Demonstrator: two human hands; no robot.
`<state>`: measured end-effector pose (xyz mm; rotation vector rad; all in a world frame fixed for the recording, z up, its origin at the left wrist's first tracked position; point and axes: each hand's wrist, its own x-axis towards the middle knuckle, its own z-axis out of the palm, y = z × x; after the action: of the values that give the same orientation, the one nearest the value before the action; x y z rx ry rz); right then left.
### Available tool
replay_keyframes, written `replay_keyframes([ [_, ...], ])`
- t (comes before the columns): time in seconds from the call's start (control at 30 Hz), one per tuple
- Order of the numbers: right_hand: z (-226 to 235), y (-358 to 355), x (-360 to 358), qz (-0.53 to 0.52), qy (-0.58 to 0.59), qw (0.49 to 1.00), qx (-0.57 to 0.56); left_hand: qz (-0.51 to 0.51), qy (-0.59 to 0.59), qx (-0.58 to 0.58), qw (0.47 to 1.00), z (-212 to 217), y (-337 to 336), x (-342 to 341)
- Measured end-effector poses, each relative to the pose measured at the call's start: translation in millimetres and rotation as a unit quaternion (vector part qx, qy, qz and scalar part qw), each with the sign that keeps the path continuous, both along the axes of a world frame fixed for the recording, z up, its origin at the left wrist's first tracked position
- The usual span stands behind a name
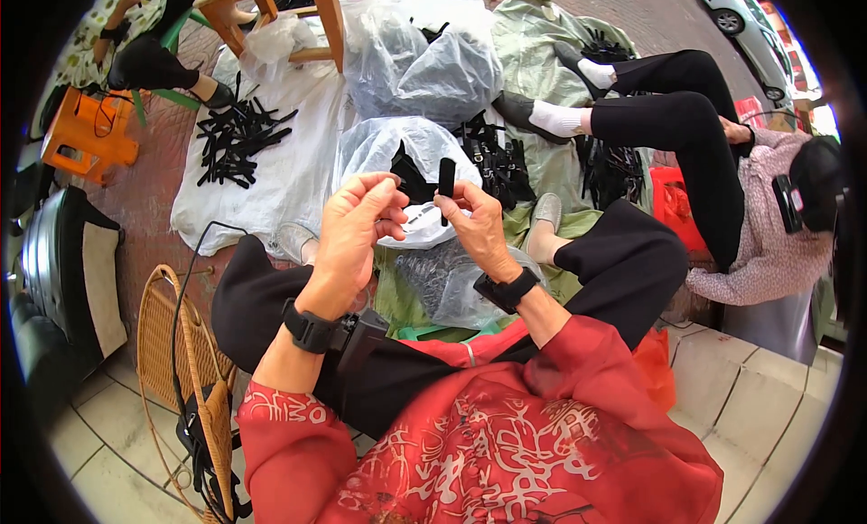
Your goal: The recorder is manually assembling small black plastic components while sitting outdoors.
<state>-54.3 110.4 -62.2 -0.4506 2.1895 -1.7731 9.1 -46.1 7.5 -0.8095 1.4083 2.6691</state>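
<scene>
My right hand (477, 224) pinches a short black strap (447, 176), which stands upright between thumb and forefinger. Slightly to its left, my left hand (361, 219) is closed in a pinch; whatever its fingertips hold is too small to make out. Just beyond both hands lies an opened clear plastic bag (361, 145) with black pieces inside. Under my wrists, between my legs, rests another clear bag (442, 285) filled with many small greyish parts.
Loose black straps (237, 134) are heaped on a white sheet (203, 213) to the left. A wooden stool (330, 23) stands beyond. One person with black trousers (700, 118) sits at the right, another at the far left. An orange stool (86, 136) and a wicker chair (172, 343) are on my left.
</scene>
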Motion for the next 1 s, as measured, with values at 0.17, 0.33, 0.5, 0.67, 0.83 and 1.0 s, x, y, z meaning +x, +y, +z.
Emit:
replay_keyframes([
  [0.17, 29.4, 11.6, 19.4, 0.019, 0.318, 0.941, 0.115, -0.088, 0.044, -0.066, 0.993, -2.7, 27.5, 3.9],
  [0.33, 52.2, 21.1, 39.5, 0.018, 0.285, 0.955, 0.085, -0.099, 0.048, -0.005, 0.994, -9.5, 22.1, 8.2],
  [0.5, 53.7, 27.6, 55.9, 0.043, -0.045, 0.997, -0.046, -0.101, 0.073, -0.003, 0.992, -2.6, 20.6, 8.1],
  [0.67, 51.8, 25.0, 62.0, -0.007, -0.169, 0.973, -0.156, -0.119, 0.053, -0.091, 0.987, -2.2, 23.9, 9.7],
  [0.83, 45.9, 25.2, 59.8, -0.011, -0.234, 0.940, -0.247, -0.142, 0.050, -0.153, 0.977, -21.7, 30.3, 8.0],
  [1.0, 35.9, 22.1, 57.8, -0.047, -0.108, 0.987, -0.106, -0.053, 0.149, -0.354, 0.922, -24.1, 34.9, 10.5],
])
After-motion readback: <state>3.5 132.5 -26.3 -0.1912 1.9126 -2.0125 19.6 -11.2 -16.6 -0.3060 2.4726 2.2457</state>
